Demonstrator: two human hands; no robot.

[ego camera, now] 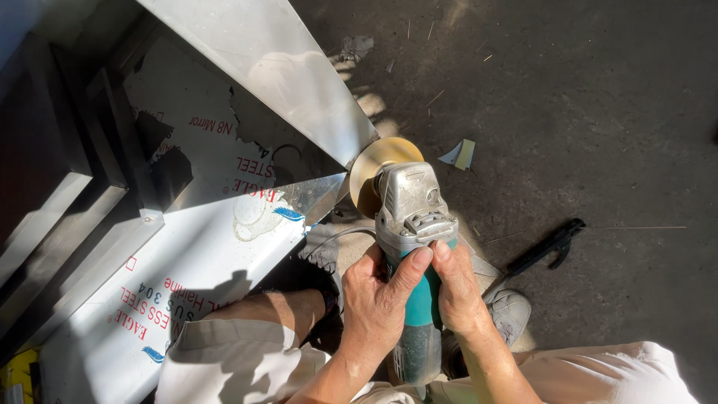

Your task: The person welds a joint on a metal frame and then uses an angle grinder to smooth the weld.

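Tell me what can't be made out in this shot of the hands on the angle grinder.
Head view:
- Contact between the yellow disc and the steel sheet: hidden by the sheet's corner and the grinder head.
- Grinder's tail and cable: covered by the left hand, right hand and legs.
- Black tool on the floor: too small and dark to identify.

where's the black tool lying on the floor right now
In the head view, the black tool lies on the concrete floor, to the right of the angle grinder.
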